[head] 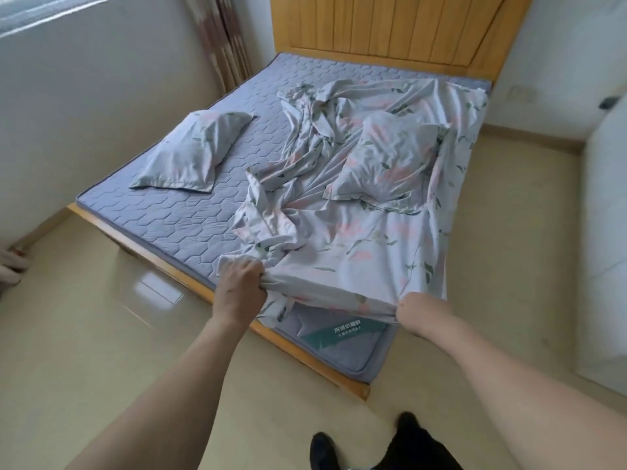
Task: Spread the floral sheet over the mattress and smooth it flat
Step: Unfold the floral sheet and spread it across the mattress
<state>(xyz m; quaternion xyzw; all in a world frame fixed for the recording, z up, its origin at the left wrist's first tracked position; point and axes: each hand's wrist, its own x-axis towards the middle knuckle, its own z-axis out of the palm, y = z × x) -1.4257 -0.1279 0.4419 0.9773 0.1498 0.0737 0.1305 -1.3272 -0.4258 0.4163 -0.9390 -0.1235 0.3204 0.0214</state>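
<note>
The floral sheet (pixel 366 232) lies crumpled over the right half of the grey quilted mattress (pixel 176 212), bunched in folds along the middle. Its near edge hangs over the foot of the bed. My left hand (pixel 239 283) grips a gathered bunch of that edge. Further right along the same edge, my right hand (pixel 412 308) pinches the hem. One floral pillow (pixel 390 161) rests on top of the sheet. The left half of the mattress is bare.
A second floral pillow (pixel 196 150) lies on the bare left side. The wooden headboard (pixel 390 28) stands at the far end, a curtain (pixel 224 39) at the back left. White furniture (pixel 604 252) borders the right aisle. Tan floor surrounds the wooden bed frame (pixel 163 262).
</note>
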